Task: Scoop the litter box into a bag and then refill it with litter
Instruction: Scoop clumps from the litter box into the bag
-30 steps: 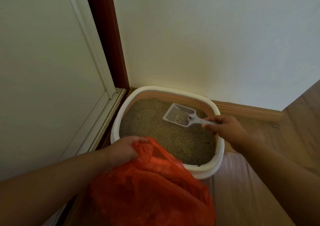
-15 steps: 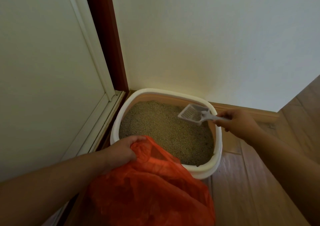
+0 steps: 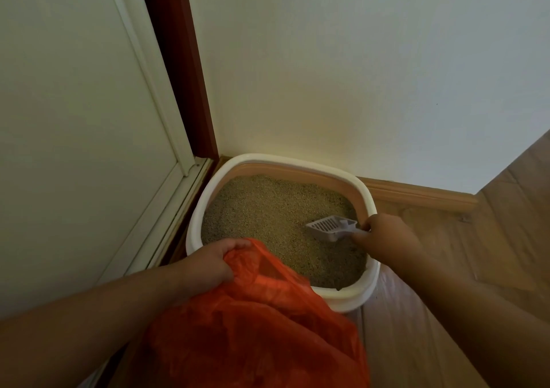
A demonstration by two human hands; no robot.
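Note:
A white-rimmed litter box [image 3: 195, 224] full of tan litter [image 3: 268, 212] sits on the floor in a corner. My right hand [image 3: 384, 235] grips the handle of a pale slotted scoop [image 3: 330, 227], whose head is low over the litter at the box's right side. My left hand [image 3: 208, 264] clutches the edge of an orange plastic bag [image 3: 256, 328] at the near-left rim of the box. The bag hangs in front of the box and hides its near-left part.
A white wall [image 3: 357, 75] stands behind the box, with a wooden skirting board [image 3: 422, 197] at its base. A white door panel [image 3: 74, 119] and dark red frame [image 3: 178, 75] close off the left. Wooden floor [image 3: 446, 268] lies to the right.
My right hand has swung the scoop from the box's middle out to the far right rim, then down and nearer, onto the litter at the right side. The left hand and bag barely moved.

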